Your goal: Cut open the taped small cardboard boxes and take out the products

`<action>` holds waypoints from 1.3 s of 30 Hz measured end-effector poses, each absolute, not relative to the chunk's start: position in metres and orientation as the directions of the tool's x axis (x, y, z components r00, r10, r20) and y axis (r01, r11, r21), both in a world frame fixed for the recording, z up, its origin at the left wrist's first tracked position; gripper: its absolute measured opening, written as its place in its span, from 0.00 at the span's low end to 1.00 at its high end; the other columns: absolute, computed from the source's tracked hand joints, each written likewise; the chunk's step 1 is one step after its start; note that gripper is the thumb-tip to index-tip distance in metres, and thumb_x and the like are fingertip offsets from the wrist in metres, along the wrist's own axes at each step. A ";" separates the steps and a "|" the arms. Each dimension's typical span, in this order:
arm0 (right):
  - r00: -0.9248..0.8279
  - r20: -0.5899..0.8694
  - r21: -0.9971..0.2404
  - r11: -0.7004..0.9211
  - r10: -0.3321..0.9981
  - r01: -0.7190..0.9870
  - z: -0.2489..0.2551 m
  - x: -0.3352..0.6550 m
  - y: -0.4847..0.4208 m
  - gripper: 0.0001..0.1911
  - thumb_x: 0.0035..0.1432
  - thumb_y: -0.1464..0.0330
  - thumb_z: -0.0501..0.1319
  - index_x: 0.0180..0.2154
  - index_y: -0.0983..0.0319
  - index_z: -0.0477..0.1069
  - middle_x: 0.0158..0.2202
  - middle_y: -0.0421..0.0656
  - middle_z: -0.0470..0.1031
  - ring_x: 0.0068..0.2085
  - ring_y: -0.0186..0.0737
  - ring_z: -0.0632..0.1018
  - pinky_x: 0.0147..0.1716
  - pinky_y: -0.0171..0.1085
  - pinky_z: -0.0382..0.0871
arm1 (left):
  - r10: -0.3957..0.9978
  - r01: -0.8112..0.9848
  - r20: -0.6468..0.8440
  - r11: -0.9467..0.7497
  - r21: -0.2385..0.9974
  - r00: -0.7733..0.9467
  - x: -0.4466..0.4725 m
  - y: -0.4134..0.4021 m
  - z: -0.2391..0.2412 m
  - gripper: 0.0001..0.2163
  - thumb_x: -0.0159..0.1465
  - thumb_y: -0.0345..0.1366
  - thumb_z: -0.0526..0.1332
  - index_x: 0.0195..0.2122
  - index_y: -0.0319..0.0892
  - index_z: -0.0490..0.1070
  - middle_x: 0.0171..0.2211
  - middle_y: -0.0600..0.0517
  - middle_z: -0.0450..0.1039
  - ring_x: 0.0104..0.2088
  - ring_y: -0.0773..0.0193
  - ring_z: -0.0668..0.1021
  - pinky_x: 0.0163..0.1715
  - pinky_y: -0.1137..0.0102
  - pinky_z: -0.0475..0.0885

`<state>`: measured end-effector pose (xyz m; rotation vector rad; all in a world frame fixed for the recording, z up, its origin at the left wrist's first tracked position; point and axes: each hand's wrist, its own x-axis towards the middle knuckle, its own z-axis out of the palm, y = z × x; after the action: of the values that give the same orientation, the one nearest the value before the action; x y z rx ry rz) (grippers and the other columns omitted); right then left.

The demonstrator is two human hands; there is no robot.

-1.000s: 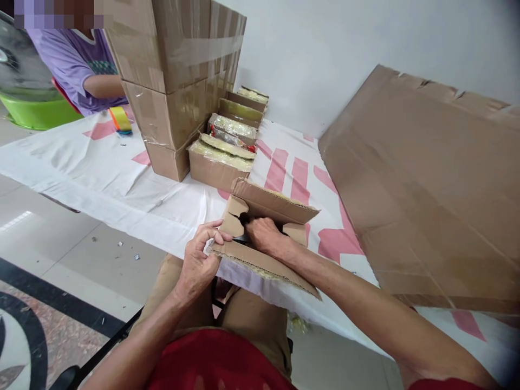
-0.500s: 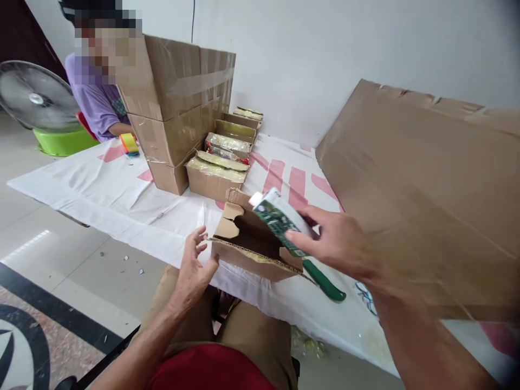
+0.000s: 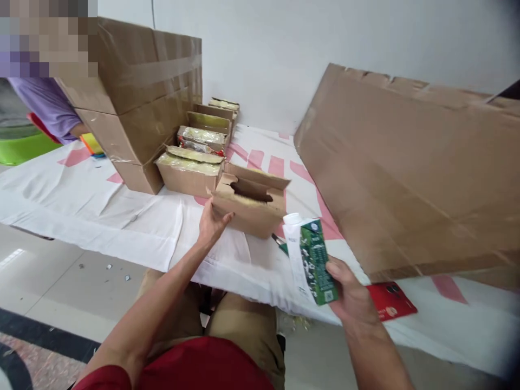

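My right hand (image 3: 351, 290) grips a green and white drink carton (image 3: 311, 262) with a white screw cap, held upright near the table's front edge. My left hand (image 3: 213, 225) is on the near left corner of a small cardboard box (image 3: 247, 214), its thumb along the front face and its other fingers partly hidden at the side. The box stands with its flaps up; its inside is dark. Partly covered by the carton, a green-handled tool (image 3: 283, 247) lies on the white tablecloth (image 3: 154, 222).
Filled and open small boxes (image 3: 190, 170) line up behind, beside a tall stack of taped cartons (image 3: 138, 97). A large cardboard sheet (image 3: 406, 179) leans at the right, with a red phone-like object (image 3: 392, 300) before it. Someone in a purple sleeve (image 3: 44, 105) sits at the left.
The small box has moved away from me, up beside the row of boxes, with my left hand at it. My right hand has drawn the carton back from above the box and turned it upright.
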<state>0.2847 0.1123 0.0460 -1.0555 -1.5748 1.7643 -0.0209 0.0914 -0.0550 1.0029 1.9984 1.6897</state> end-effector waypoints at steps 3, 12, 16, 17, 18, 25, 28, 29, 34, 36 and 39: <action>-0.565 -0.215 -0.975 -0.210 0.797 0.074 0.037 0.276 0.101 0.26 0.52 0.44 0.66 0.37 0.60 0.79 0.35 0.48 0.83 0.37 0.53 0.83 0.33 0.44 0.78 | 0.676 0.314 0.209 0.034 0.949 -0.706 -0.015 0.105 -0.048 0.35 0.56 0.37 0.70 0.63 0.37 0.61 0.64 0.34 0.67 0.67 0.41 0.69 0.66 0.48 0.62; -0.642 -0.229 -0.943 -0.331 0.732 -0.041 0.008 0.231 0.092 0.22 0.47 0.49 0.75 0.32 0.60 0.80 0.29 0.42 0.77 0.29 0.37 0.72 0.28 0.35 0.67 | 0.766 0.130 0.054 0.040 0.991 -0.641 0.017 -0.031 -0.058 0.16 0.63 0.45 0.65 0.48 0.42 0.76 0.46 0.43 0.79 0.47 0.51 0.81 0.53 0.55 0.74; -0.594 -0.218 -0.916 -0.373 0.774 -0.150 -0.007 0.188 0.079 0.22 0.44 0.51 0.76 0.35 0.59 0.80 0.32 0.41 0.79 0.32 0.39 0.75 0.33 0.37 0.71 | 0.850 -0.142 -0.097 0.027 0.990 -0.517 0.030 -0.060 -0.050 0.24 0.58 0.49 0.73 0.52 0.43 0.75 0.47 0.43 0.80 0.45 0.53 0.81 0.49 0.58 0.76; -0.574 -0.193 -0.912 -0.362 0.796 -0.194 -0.011 0.177 0.073 0.21 0.45 0.53 0.76 0.36 0.59 0.80 0.34 0.41 0.80 0.34 0.41 0.76 0.36 0.38 0.72 | 0.864 -0.214 -0.107 -0.001 0.977 -0.492 0.033 -0.061 -0.046 0.29 0.56 0.49 0.75 0.55 0.44 0.73 0.48 0.43 0.79 0.45 0.54 0.81 0.47 0.59 0.76; -0.553 -0.162 -0.911 -0.340 0.817 -0.236 -0.015 0.167 0.067 0.20 0.45 0.54 0.75 0.37 0.59 0.80 0.36 0.41 0.81 0.36 0.42 0.76 0.39 0.39 0.73 | 0.872 -0.281 -0.113 -0.029 0.959 -0.477 0.036 -0.060 -0.043 0.33 0.54 0.49 0.76 0.58 0.45 0.71 0.48 0.44 0.79 0.44 0.55 0.81 0.46 0.60 0.77; -0.630 -0.008 -0.960 -0.182 0.776 -0.211 -0.021 0.151 0.055 0.23 0.51 0.51 0.74 0.44 0.58 0.80 0.42 0.43 0.82 0.46 0.47 0.78 0.51 0.45 0.72 | 0.839 -0.454 -0.159 -0.114 0.884 -0.521 0.031 -0.055 -0.027 0.28 0.53 0.51 0.77 0.50 0.41 0.75 0.46 0.45 0.80 0.41 0.60 0.80 0.39 0.67 0.78; -0.620 0.007 -0.967 -0.153 0.784 -0.205 -0.008 0.164 0.066 0.34 0.47 0.43 0.74 0.50 0.57 0.79 0.47 0.46 0.82 0.46 0.49 0.79 0.49 0.46 0.73 | 0.848 -0.455 -0.186 -0.072 0.887 -0.496 0.015 -0.060 -0.021 0.29 0.50 0.51 0.77 0.48 0.39 0.77 0.42 0.46 0.81 0.33 0.63 0.79 0.31 0.69 0.77; -0.614 0.003 -0.967 -0.154 0.789 -0.203 -0.003 0.167 0.070 0.36 0.46 0.43 0.75 0.50 0.57 0.79 0.48 0.46 0.82 0.46 0.49 0.79 0.49 0.45 0.74 | 0.849 -0.439 -0.191 -0.053 0.897 -0.493 0.009 -0.061 -0.018 0.29 0.49 0.50 0.78 0.47 0.39 0.77 0.40 0.47 0.81 0.30 0.64 0.78 0.29 0.69 0.76; -0.547 -0.038 -0.979 -0.139 0.836 -0.146 0.016 0.164 0.078 0.23 0.45 0.50 0.77 0.38 0.58 0.81 0.36 0.42 0.81 0.37 0.42 0.77 0.40 0.41 0.74 | 0.810 -0.355 -0.169 -0.050 0.934 -0.561 -0.012 -0.058 -0.001 0.30 0.48 0.51 0.78 0.47 0.38 0.75 0.29 0.54 0.77 0.21 0.69 0.74 0.23 0.72 0.72; -0.526 -0.049 -0.969 -0.168 0.849 -0.181 0.025 0.155 0.079 0.22 0.45 0.51 0.76 0.35 0.58 0.79 0.34 0.41 0.79 0.35 0.40 0.75 0.35 0.39 0.73 | 0.794 -0.335 -0.095 -0.142 0.931 -0.600 -0.018 -0.053 0.011 0.35 0.50 0.52 0.78 0.52 0.39 0.70 0.28 0.56 0.77 0.22 0.67 0.77 0.24 0.72 0.73; -0.554 -0.008 -0.951 -0.178 0.833 -0.254 0.049 0.142 0.082 0.22 0.46 0.51 0.76 0.35 0.58 0.77 0.34 0.39 0.78 0.35 0.37 0.76 0.35 0.38 0.75 | 0.777 -0.259 0.067 -0.288 0.922 -0.625 -0.033 -0.045 0.041 0.36 0.50 0.50 0.79 0.55 0.41 0.68 0.29 0.55 0.79 0.26 0.64 0.80 0.26 0.71 0.75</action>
<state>0.1415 0.0820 0.0495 -0.7153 -1.3177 1.8240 -0.0330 -0.0451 0.0408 0.6889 1.2706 1.9698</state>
